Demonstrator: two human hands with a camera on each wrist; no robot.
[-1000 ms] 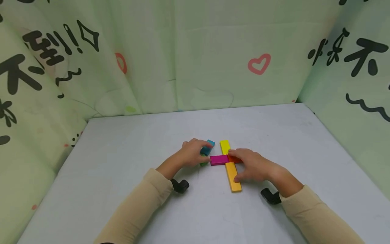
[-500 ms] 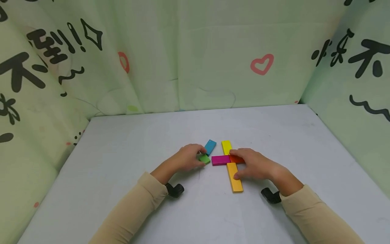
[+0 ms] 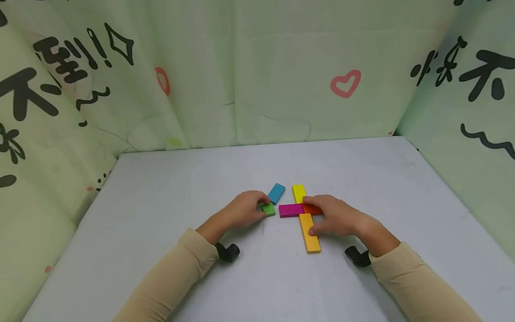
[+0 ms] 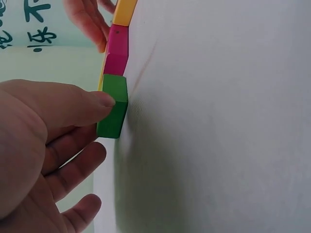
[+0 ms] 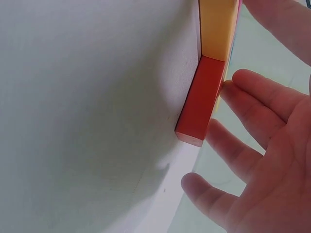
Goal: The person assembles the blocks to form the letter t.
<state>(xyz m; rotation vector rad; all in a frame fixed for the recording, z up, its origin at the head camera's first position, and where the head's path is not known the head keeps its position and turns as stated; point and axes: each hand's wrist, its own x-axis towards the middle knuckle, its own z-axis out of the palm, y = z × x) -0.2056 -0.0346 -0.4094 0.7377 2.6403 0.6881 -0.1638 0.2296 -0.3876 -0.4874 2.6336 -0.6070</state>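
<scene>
My left hand point(image 3: 246, 210) pinches a small green block point(image 3: 268, 209) between thumb and fingers. In the left wrist view the thumb lies across the green block's near side point(image 4: 112, 125). A blue block point(image 3: 276, 193) lies slanted just behind the green one. To the right, a magenta block point(image 3: 290, 210), a red block point(image 3: 314, 209), a yellow block point(image 3: 298, 193) and an orange block point(image 3: 308, 235) meet in a cross. My right hand point(image 3: 338, 216) rests its fingertips on the red block and its thumb on the orange one. The right fingers partly hide the red block.
All blocks lie on a white-covered table point(image 3: 201, 179). Pale green curtains point(image 3: 277, 76) with dark lettering and red hearts stand behind and on both sides. A black wrist mount point(image 3: 228, 253) shows at the left wrist, another black mount point(image 3: 357, 257) at the right.
My left hand has drawn back to the left, off the blue block, and now pinches the green block, which shifted slightly left. My right hand has stayed in place.
</scene>
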